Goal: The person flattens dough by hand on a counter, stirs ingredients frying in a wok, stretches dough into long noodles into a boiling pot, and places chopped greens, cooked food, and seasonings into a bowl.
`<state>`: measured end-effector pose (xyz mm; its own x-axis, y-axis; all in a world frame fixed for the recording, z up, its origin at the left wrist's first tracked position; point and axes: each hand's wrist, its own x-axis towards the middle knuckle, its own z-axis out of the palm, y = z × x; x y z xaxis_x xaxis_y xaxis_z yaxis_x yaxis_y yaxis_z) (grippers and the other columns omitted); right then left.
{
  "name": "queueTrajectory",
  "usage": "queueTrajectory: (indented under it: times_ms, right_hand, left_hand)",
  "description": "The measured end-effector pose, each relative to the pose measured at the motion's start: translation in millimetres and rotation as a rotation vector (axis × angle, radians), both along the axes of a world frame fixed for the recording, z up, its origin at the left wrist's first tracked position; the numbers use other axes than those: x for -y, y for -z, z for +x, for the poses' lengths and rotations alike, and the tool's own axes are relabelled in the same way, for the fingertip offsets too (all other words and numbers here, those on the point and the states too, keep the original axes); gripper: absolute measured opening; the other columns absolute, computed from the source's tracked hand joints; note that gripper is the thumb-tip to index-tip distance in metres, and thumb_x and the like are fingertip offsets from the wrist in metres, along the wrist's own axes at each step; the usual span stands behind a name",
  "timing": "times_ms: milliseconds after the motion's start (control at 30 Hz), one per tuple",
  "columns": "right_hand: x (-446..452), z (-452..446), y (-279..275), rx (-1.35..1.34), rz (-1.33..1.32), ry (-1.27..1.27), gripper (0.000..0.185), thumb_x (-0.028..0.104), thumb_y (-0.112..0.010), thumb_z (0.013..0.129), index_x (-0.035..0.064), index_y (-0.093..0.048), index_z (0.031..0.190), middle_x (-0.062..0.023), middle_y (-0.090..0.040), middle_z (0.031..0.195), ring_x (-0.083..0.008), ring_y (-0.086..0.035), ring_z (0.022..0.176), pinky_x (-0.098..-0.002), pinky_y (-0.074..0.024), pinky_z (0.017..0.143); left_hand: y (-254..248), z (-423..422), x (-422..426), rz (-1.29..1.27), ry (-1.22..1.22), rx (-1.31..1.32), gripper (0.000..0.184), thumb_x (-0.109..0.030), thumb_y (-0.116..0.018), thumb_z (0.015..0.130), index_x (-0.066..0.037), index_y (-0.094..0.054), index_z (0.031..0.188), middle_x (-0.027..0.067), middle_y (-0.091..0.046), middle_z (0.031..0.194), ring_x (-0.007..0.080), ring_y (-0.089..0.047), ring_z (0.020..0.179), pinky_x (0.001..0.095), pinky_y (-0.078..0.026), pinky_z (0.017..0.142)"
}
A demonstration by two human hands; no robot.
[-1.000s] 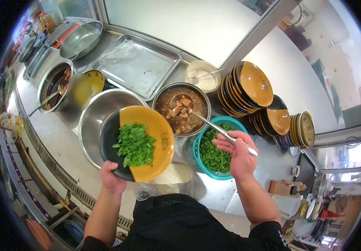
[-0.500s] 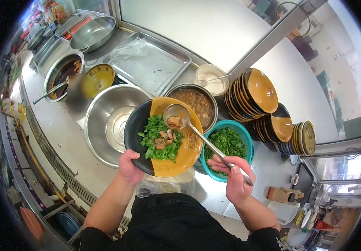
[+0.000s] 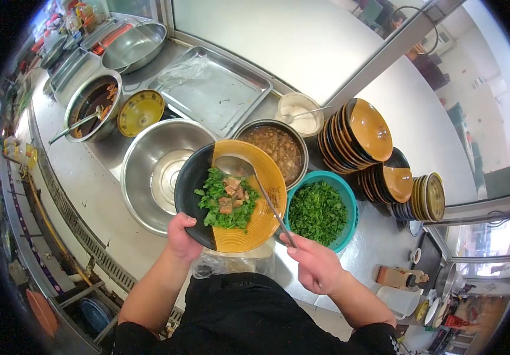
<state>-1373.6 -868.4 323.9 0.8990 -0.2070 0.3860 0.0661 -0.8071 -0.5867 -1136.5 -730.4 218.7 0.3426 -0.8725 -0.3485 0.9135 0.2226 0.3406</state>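
My left hand grips the rim of a black and yellow bowl, its thumb over the edge. Chopped greens lie in the bowl with several brown meat pieces on top. In my right hand is a metal ladle, held by its handle. The ladle's head is tipped over the bowl, above the greens. Beyond the bowl stands a metal pot of chunky brown stew. To the right, a teal basin holds more chopped greens.
A large steel bowl stands left of the held bowl. Behind are a metal tray, a yellow bowl and a pot of dark sauce. A white tub and stacked bowls line the right.
My right hand has moved down and left and turned the ladle over. The meat from the ladle now lies on the greens. The bowl in my left hand stays nearly in place.
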Motion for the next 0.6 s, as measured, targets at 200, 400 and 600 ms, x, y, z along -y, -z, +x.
queueTrajectory:
  times_ms: [200, 400, 600]
  right_hand:
    - [22, 4, 26, 0.025, -0.058, 0.262, 0.042, -0.002, -0.054, 0.075, 0.0026, -0.049, 0.116, -0.0246, -0.054, 0.112, -0.0391, -0.058, 0.096, -0.0397, -0.0490, 0.082]
    - [45, 12, 83, -0.415, -0.217, 0.127, 0.043, 0.005, -0.053, 0.074, 0.0050, -0.049, 0.117, -0.0187, -0.052, 0.111, -0.0346, -0.053, 0.099, -0.0394, -0.0466, 0.083]
    - [107, 42, 91, -0.409, -0.008, 0.312, 0.041, 0.000, -0.046, 0.079, 0.0046, -0.051, 0.120, -0.0186, -0.056, 0.110, -0.0347, -0.053, 0.105, -0.0374, -0.0440, 0.089]
  left_hand:
    - [1, 7, -11, 0.026, -0.057, 0.031, 0.058, -0.014, -0.049, 0.065, 0.002, -0.048, 0.120, 0.0144, -0.056, 0.118, 0.0295, -0.054, 0.107, 0.0398, -0.040, 0.097]
    - [-17, 24, -19, 0.018, -0.110, 0.114, 0.062, -0.016, -0.048, 0.065, 0.001, -0.045, 0.124, 0.0146, -0.054, 0.122, 0.0309, -0.052, 0.110, 0.0412, -0.039, 0.099]
    - [-19, 41, -23, 0.092, -0.263, 0.185, 0.059, -0.019, -0.048, 0.065, 0.002, -0.047, 0.120, 0.0158, -0.056, 0.116, 0.0323, -0.056, 0.104, 0.0428, -0.044, 0.093]
